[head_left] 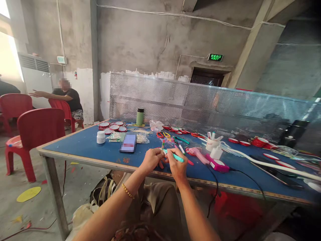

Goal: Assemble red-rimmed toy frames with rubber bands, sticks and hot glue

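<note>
Both my hands meet just above the front edge of the blue table (82, 145). My right hand (177, 164) is closed around a teal stick-shaped tool (175, 156) that points left. My left hand (151, 160) pinches something small at the tool's left tip; what it is I cannot make out. A short red and green stick (163, 144) stands up just behind my left fingers. A gold bead bracelet (127, 191) circles my left wrist.
A pink hot-glue gun (200, 155) with a black cable, a white cup of sticks (212, 143), scissors (163, 135), a white jar (101, 137), a green flask (139, 117) and red-rimmed discs (112, 127) lie on the table. Perforated metal screen (200, 103) behind. Red chairs (37, 134) and a seated person (67, 97) at left.
</note>
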Available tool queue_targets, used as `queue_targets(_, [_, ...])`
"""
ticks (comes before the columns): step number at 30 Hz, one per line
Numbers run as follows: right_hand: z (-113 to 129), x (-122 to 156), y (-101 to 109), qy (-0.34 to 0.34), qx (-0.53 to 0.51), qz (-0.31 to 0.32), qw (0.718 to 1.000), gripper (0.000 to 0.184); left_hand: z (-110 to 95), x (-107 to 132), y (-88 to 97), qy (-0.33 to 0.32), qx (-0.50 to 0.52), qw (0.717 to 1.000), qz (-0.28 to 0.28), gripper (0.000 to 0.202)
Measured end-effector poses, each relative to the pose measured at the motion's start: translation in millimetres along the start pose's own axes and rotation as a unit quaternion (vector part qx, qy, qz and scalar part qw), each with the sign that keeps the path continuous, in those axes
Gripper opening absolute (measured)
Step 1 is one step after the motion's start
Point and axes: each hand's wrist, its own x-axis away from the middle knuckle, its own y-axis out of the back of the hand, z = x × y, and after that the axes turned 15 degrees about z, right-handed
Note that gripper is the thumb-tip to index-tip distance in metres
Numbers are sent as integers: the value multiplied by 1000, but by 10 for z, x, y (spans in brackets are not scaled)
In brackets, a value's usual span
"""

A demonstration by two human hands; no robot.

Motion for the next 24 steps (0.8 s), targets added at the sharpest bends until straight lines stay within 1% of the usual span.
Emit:
queue_targets(6, [12, -14, -3, 4, 3, 3, 1000, 19, 32, -9, -2, -3, 6, 1000, -2, 24])
queue_targets(12, [-8, -13, -9, 3, 6, 4, 1000, 19, 20, -13, -6, -2, 8, 1000, -6, 25])
queue_targets(19, [4, -15, -4, 8, 9, -14, 1000, 19, 21, -11, 3, -2, 12, 1000, 0, 31])
queue_targets(24, [9, -10, -5, 9, 8, -15, 1000, 19, 10, -9, -4, 2, 16, 1000, -3, 29])
